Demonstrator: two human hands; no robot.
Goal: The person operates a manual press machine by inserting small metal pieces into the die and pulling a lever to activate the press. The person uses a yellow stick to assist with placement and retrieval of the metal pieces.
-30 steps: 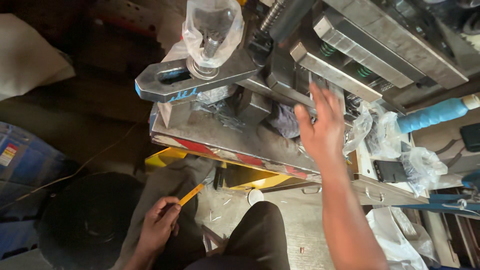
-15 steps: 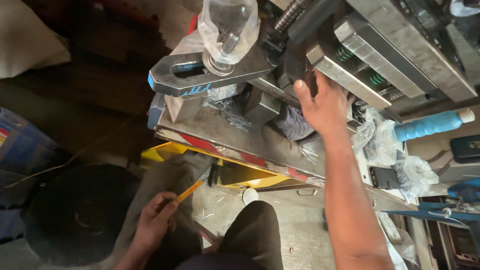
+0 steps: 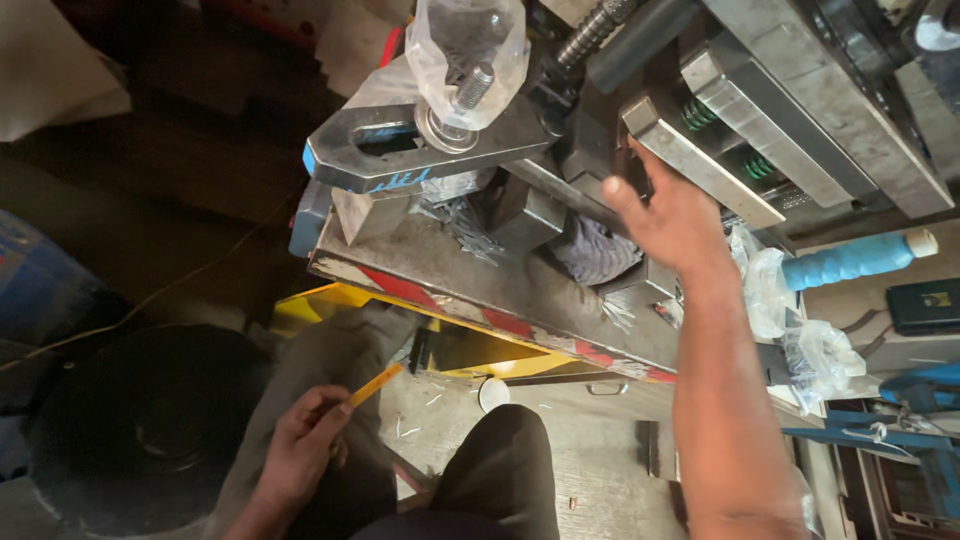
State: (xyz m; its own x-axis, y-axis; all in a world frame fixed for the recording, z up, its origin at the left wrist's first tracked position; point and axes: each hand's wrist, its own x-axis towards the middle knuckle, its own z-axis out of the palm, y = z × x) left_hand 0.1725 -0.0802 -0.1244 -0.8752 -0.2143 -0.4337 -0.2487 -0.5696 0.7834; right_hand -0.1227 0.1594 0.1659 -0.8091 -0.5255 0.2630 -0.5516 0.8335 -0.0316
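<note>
- Workshop setting: dark, cluttered floor at near left; a heavy steel press machine (image 3: 760, 110) fills the far right, with green springs between its plates.
- Slotted steel clamp bar (image 3: 430, 150) lies across the far centre, held by a threaded bolt (image 3: 475, 85) under a clear plastic bag (image 3: 470, 40).
- Right hand (image 3: 675, 215) is raised over the machine bed, fingers spread and slightly curled, palm toward the metal blocks. It grips nothing; whether the fingertips touch the steel bar (image 3: 700, 165) just beyond them cannot be told.
- Dark rag (image 3: 595, 250) sits wadded between the blocks, just left of that hand.
- Left hand (image 3: 300, 455) is low at near left, closed around a thin orange pencil-like stick (image 3: 375, 383) that points up and right toward the yellow frame (image 3: 330, 305).
- Metal shavings (image 3: 465, 225) lie on the grey plate (image 3: 450, 270) with red edge markings.
- Judgement on technique: with sharp shavings and tight gaps between blocks, the reaching hand does best approaching from above, keeping fingers out of the spring gaps, and steadying on a flat face before pulling on anything.
- Blue-wrapped handle (image 3: 850, 260) lies to the right, well apart from both hands.
</note>
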